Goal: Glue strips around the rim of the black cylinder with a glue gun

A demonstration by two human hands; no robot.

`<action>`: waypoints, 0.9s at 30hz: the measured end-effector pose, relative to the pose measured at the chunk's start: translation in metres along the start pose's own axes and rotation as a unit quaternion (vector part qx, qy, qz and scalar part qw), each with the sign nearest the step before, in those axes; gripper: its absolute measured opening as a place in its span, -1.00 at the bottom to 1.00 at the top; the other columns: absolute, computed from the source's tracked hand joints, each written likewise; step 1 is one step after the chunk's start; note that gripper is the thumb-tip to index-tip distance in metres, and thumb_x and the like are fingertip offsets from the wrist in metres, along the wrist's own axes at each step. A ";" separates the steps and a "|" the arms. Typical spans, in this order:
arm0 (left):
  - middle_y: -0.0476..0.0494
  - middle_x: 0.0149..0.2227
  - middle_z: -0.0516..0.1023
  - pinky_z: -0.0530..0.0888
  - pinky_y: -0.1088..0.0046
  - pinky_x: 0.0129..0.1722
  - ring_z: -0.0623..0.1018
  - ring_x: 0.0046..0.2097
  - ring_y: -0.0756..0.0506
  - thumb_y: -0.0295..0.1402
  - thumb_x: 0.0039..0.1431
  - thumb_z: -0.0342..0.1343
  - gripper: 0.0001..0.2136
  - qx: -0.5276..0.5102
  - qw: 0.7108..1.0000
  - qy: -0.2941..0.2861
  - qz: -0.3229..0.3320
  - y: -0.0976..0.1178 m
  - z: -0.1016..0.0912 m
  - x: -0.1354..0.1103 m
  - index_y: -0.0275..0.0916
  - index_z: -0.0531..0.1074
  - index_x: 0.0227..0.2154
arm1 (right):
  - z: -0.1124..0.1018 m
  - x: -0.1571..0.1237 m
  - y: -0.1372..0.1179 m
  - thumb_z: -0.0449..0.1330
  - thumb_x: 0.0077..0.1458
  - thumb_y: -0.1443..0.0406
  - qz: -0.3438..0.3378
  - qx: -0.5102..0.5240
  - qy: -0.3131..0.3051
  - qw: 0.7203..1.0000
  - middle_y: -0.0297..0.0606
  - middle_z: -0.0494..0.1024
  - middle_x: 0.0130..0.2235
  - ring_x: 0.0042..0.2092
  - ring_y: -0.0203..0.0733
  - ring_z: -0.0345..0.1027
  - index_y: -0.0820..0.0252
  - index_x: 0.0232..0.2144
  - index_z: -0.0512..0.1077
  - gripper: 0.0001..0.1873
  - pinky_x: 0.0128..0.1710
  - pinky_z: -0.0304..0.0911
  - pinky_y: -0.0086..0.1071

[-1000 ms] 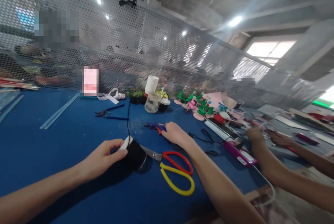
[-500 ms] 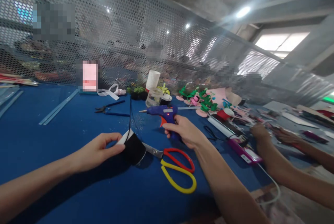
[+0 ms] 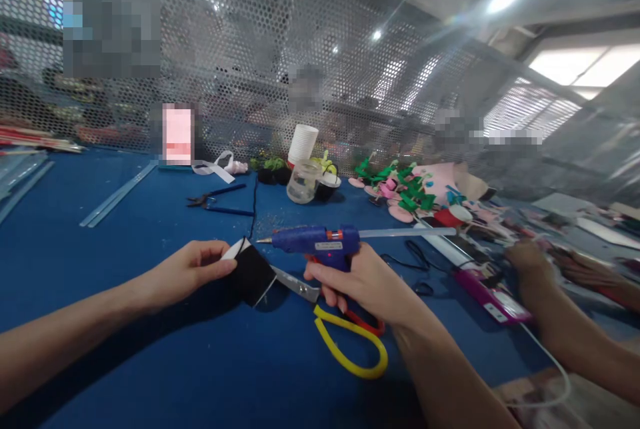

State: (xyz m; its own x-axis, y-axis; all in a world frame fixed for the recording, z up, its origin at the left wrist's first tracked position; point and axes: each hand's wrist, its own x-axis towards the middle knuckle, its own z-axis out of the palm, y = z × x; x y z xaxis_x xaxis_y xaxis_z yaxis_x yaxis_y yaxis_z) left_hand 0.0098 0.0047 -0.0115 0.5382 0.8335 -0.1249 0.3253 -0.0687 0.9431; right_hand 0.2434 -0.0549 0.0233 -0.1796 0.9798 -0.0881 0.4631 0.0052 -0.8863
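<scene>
Thumb and fingers of my left hand [image 3: 203, 266] pinch the white edge of a small black-covered paper cup [image 3: 254, 274], which lies tilted. A thin black cord [image 3: 255, 199] runs from the cup's white end up the table. My right hand [image 3: 357, 279] is wrapped round the grip of a blue glue gun [image 3: 325, 242], its little light glowing red. The gun's nozzle points left, close to the cup's upper edge; whether they touch I cannot tell. A clear glue stick [image 3: 405, 233] juts from its back. Scissors [image 3: 353, 349] with yellow and red handles lie below, blades partly behind the cup.
Pliers [image 3: 220, 202], a clear plastic cup [image 3: 303, 182] and stacked white paper cups [image 3: 303, 142] stand or lie behind. Green and pink craft flowers [image 3: 395, 186] and a purple power strip [image 3: 493, 299] lie right, beside another person's hand [image 3: 533, 266]. A perforated metal screen [image 3: 240, 36] borders the table.
My right hand has brought the glue gun down and level, its nozzle now close to the cup. It now covers part of the scissors' red handle. The left hand keeps its pinch.
</scene>
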 end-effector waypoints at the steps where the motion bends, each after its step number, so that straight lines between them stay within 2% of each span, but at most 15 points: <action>1: -0.03 -0.52 0.37 0.30 0.49 -0.43 0.35 -0.45 -0.03 -0.19 -0.03 0.04 -0.75 -0.004 1.000 -0.007 -0.006 -0.001 0.000 0.000 -0.33 0.37 -0.50 | 0.001 0.000 0.000 0.11 -0.05 0.25 0.003 -0.011 0.003 1.000 -0.42 0.32 -0.71 -0.69 -0.41 0.19 0.23 -0.55 0.34 -0.85 -0.69 0.15 -0.56; 3: -0.03 -0.51 0.36 0.30 0.49 -0.42 0.35 -0.44 -0.03 -0.18 0.00 0.01 -0.74 0.012 1.000 -0.026 -0.003 -0.002 0.000 0.000 -0.33 0.36 -0.49 | 0.004 0.000 0.002 0.10 -0.05 0.23 0.022 -0.032 0.007 0.999 -0.42 0.31 -0.73 -0.70 -0.41 0.17 0.22 -0.60 0.32 -0.81 -0.70 0.14 -0.55; 7: -0.02 -0.51 0.32 0.28 0.48 -0.42 0.32 -0.44 -0.04 -0.18 0.05 -0.04 -0.73 0.090 0.995 -0.020 0.040 -0.003 0.001 -0.002 -0.33 0.34 -0.51 | 0.011 0.000 0.003 0.11 -0.07 0.21 0.054 -0.044 0.019 0.997 -0.41 0.29 -0.75 -0.72 -0.41 0.15 0.20 -0.70 0.23 -0.73 -0.72 0.13 -0.55; 14: -0.05 -0.49 0.34 0.27 0.48 -0.41 0.32 -0.41 -0.06 -0.19 0.08 -0.08 -0.72 0.138 0.988 -0.021 0.063 -0.001 0.004 -0.005 -0.33 0.35 -0.47 | 0.019 -0.002 0.002 0.10 -0.05 0.23 0.017 -0.027 0.021 0.999 -0.46 0.26 -0.77 -0.74 -0.41 0.12 0.17 -0.63 0.24 -0.80 -0.74 0.10 -0.55; 18: -0.05 -0.49 0.34 0.26 0.49 -0.42 0.32 -0.41 -0.06 -0.19 0.09 -0.10 -0.71 0.154 0.986 -0.026 0.064 -0.003 0.004 -0.005 -0.34 0.35 -0.45 | 0.022 -0.004 0.000 0.10 -0.06 0.24 0.000 -0.044 0.019 0.999 -0.44 0.27 -0.77 -0.75 -0.41 0.13 0.16 -0.68 0.21 -0.76 -0.77 0.09 -0.55; 27: -0.02 -0.50 0.30 0.26 0.50 -0.41 0.28 -0.42 -0.03 -0.21 0.10 -0.13 -0.72 0.177 0.980 -0.028 0.084 -0.001 0.004 -0.004 -0.33 0.32 -0.48 | 0.024 -0.007 -0.009 0.08 -0.07 0.26 0.025 -0.082 0.039 0.996 -0.46 0.24 -0.75 -0.72 -0.41 0.15 0.19 -0.69 0.20 -0.76 -0.74 0.11 -0.57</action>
State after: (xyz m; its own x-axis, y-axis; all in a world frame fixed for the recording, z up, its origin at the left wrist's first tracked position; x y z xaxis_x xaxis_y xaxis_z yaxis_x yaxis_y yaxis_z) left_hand 0.0103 -0.0002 -0.0136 0.6460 0.7633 -0.0020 0.4723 -0.3976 0.7867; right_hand 0.2200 -0.0670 0.0209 -0.0882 0.9920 -0.0898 0.6060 -0.0181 -0.7953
